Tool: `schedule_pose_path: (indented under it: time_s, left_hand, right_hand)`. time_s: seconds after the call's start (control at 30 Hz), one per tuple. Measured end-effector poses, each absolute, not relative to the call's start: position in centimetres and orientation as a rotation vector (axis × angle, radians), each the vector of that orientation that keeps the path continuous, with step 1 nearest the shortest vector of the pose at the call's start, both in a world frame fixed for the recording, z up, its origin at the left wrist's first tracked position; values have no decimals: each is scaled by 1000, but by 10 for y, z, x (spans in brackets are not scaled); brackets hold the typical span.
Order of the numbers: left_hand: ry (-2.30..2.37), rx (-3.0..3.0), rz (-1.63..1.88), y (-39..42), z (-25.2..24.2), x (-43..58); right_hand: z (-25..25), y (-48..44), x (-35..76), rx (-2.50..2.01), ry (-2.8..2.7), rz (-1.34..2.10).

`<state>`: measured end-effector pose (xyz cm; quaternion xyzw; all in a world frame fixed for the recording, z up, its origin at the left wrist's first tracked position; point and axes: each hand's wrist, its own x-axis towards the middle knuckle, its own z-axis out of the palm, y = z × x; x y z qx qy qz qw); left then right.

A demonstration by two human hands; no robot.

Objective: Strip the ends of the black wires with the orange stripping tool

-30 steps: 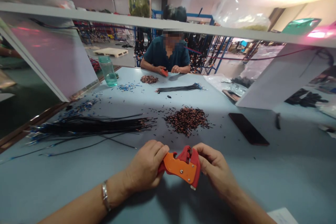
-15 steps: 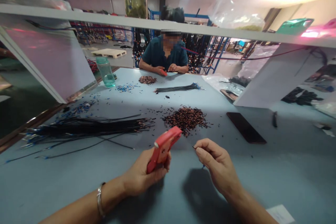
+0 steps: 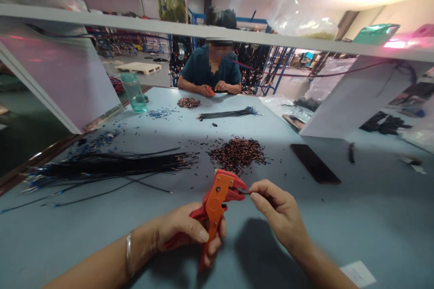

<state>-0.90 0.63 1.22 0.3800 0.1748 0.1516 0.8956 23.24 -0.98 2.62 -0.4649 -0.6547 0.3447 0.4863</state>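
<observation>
My left hand [image 3: 193, 230] is wrapped round the handles of a red and orange wire stripper [image 3: 217, 201], its jaws pointing right. Between finger and thumb, my right hand [image 3: 280, 207] pinches a thin black wire [image 3: 247, 192], whose tip sits at the mouth of the jaws. Most of that wire is hidden by the hand. Just beyond the tool lies a heap of short black and copper wire offcuts [image 3: 239, 153]. A bundle of long black wires [image 3: 115, 165] with blue and silver ends rests to the left.
A black phone [image 3: 315, 162] lies on the table [image 3: 288, 253] at right. Blue bits [image 3: 101, 140] are scattered at left, near a green bottle [image 3: 134, 92]. Across the table sits a co-worker [image 3: 210, 70] holding a red tool. A white shelf [image 3: 237, 34] spans above.
My left hand has turned the wire stripper so its orange side shows and its jaws face right, meeting the wire tip. My right hand has stayed nearly in place.
</observation>
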Motion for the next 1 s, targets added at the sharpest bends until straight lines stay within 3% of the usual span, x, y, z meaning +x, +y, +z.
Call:
schedule_pose_path:
  time_s: [1.0]
  left_hand:
    - [379, 783, 325, 7, 8, -9]
  right_hand:
    - [36, -16, 225, -1222, -1668, 498]
